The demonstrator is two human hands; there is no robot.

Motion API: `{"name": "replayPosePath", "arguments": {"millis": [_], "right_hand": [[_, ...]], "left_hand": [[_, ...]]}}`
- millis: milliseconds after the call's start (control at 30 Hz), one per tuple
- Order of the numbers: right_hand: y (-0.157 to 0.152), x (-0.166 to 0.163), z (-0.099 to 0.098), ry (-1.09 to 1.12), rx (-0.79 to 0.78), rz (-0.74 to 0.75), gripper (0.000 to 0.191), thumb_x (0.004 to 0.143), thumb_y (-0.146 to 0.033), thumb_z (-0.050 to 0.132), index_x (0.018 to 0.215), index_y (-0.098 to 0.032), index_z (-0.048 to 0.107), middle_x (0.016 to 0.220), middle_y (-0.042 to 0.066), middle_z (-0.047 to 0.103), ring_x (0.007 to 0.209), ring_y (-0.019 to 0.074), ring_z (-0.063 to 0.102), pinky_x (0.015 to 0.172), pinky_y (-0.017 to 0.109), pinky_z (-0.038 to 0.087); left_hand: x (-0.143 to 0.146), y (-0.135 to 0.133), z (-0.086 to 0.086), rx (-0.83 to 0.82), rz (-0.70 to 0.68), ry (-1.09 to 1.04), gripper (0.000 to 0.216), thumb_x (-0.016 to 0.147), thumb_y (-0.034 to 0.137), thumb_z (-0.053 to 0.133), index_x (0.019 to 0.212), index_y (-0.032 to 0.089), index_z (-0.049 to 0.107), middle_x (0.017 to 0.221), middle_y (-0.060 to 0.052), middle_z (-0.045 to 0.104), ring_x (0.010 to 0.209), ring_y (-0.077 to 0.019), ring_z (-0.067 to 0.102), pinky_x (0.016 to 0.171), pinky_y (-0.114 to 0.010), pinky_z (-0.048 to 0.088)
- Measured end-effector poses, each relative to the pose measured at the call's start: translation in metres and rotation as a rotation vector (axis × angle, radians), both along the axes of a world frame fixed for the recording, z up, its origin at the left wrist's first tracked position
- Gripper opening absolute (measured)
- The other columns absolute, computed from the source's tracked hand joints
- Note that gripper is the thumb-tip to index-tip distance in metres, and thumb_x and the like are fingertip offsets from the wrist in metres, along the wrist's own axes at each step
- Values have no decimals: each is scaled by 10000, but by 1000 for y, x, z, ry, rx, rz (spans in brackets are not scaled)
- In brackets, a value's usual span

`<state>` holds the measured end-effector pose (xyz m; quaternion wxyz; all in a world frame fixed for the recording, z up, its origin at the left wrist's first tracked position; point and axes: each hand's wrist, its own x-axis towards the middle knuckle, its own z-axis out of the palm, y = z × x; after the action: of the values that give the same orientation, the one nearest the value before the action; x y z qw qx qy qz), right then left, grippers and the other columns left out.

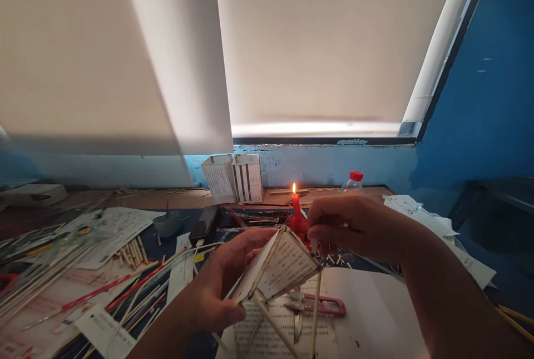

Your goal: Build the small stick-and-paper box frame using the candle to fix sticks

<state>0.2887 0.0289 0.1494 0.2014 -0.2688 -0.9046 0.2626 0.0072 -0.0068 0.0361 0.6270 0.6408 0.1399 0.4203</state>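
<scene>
My left hand grips a small model from the left, thumb below and fingers behind. Printed paper panels edged with thin sticks form its angular top, and stick legs reach down from it. Close to the model's right corner is my right hand, its fingers pinched together. A small whitish tip shows beneath those fingers; its kind is unclear. Just behind and left of the right hand burns a red candle. Under the model, pink-handled thread snips lie on printed paper.
Two paper-covered open boxes stand against the wall. A red-capped bottle is behind my right hand. Loose sticks, a red pen-like tool, a black block and a white cable lie leftward. Papers are piled right.
</scene>
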Motion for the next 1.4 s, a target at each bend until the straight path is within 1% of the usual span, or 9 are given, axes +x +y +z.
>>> {"name": "replayPosePath", "arguments": {"millis": [300,467,600,667,833,933,1067,1200,1400], "right_hand": [[-5,2,1,-54,48,0,213,1062,-351,570,918,-210,640,827,-2,707,721,111,655,628,213,480],[-5,7,5,-55,14,8,224,1061,-362,582,909,-207,634,806,-10,723,686,98,665,617,196,494],[-3,19,6,-49,-90,30,204,1061,-353,586,927,-207,633,779,-9,724,661,104,695,587,190,510],[-1,24,5,-18,-102,-24,215,1070,-368,564,943,-206,626,779,0,731,660,116,705,572,201,512],[2,19,1,-35,66,-243,183,1083,-327,500,1030,-218,637,768,-5,733,605,123,661,561,245,473],[2,6,-1,-18,139,-203,236,1054,-176,441,1044,-225,672,887,14,744,684,125,661,613,258,477],[1,-9,-4,-11,187,-132,280,980,-79,468,909,-207,707,992,44,729,814,149,653,724,292,492],[-2,-15,-7,-23,192,-118,236,1006,-139,511,940,-215,724,944,33,725,868,169,647,764,311,480],[-5,-18,-8,-60,189,-123,215,999,-399,657,910,-218,732,912,33,715,862,192,645,763,333,473]], "left_hand": [[-1,0,2,1,12,3,885,745,597,841,1495,264,508,1361,-157,685,1245,-362,655,1021,-449,481],[0,0,2,15,-44,-10,866,767,565,834,1510,283,490,1366,-151,680,1229,-345,662,1023,-452,489],[-2,0,2,-20,26,-10,890,721,593,864,1481,274,528,1310,-131,710,1198,-318,674,985,-386,503],[-4,2,1,-25,68,-13,919,696,590,883,1484,277,529,1321,-125,705,1189,-313,673,975,-369,507],[-6,7,-5,13,94,-47,986,662,560,903,1523,313,491,1400,-128,656,1215,-362,659,1005,-425,517],[-3,5,-4,12,107,-41,999,646,570,912,1518,309,499,1421,-139,641,1268,-400,635,1039,-464,497],[1,1,-3,-3,101,-62,980,650,566,917,1501,297,511,1404,-149,649,1267,-411,637,1037,-491,497],[1,2,-4,1,85,-64,990,655,559,919,1509,295,494,1450,-161,613,1311,-429,605,1060,-512,482],[0,3,-5,13,94,-48,991,668,567,907,1513,281,475,1464,-170,597,1318,-435,591,1042,-508,484]]}}
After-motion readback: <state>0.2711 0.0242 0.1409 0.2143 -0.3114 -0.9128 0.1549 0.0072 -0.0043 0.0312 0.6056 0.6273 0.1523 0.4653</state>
